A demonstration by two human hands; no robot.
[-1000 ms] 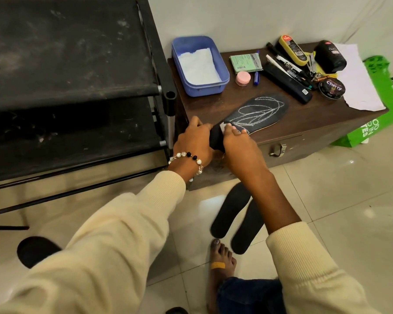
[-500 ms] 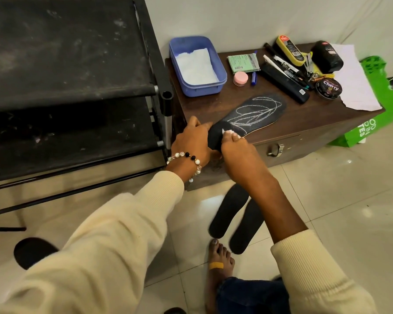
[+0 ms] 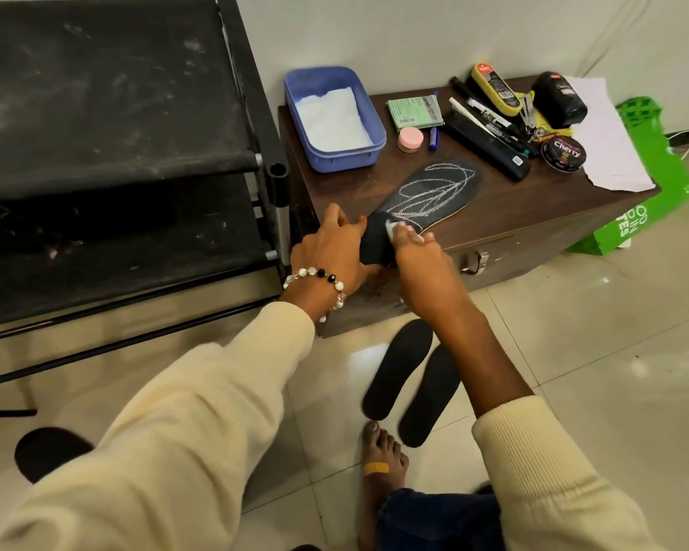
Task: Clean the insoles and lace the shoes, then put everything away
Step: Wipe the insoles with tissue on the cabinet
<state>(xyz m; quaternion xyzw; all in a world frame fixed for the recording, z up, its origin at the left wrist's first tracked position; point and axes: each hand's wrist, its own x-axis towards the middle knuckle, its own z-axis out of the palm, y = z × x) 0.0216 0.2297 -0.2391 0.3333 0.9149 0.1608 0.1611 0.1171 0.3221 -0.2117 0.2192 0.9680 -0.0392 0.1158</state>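
A black insole (image 3: 434,192) scribbled with white chalk lines lies on the brown wooden chest (image 3: 506,216), its heel end sticking out over the front left corner. My left hand (image 3: 331,248) grips that heel end. My right hand (image 3: 414,256) pinches a small white wipe (image 3: 392,229) and presses it on the insole near the heel. Two plain black insoles (image 3: 412,381) lie side by side on the tiled floor below the chest, just ahead of a bare foot (image 3: 382,467).
A blue tub (image 3: 335,117) holding white tissue stands at the chest's back left. Markers, a shoe-polish tin (image 3: 565,153), a brush and paper crowd the back right. A black shoe rack (image 3: 116,161) stands to the left, a green bag (image 3: 653,180) to the right.
My right hand with the wipe has slid a little along the insole's heel area; the left hand keeps its grip. The view has shifted slightly.
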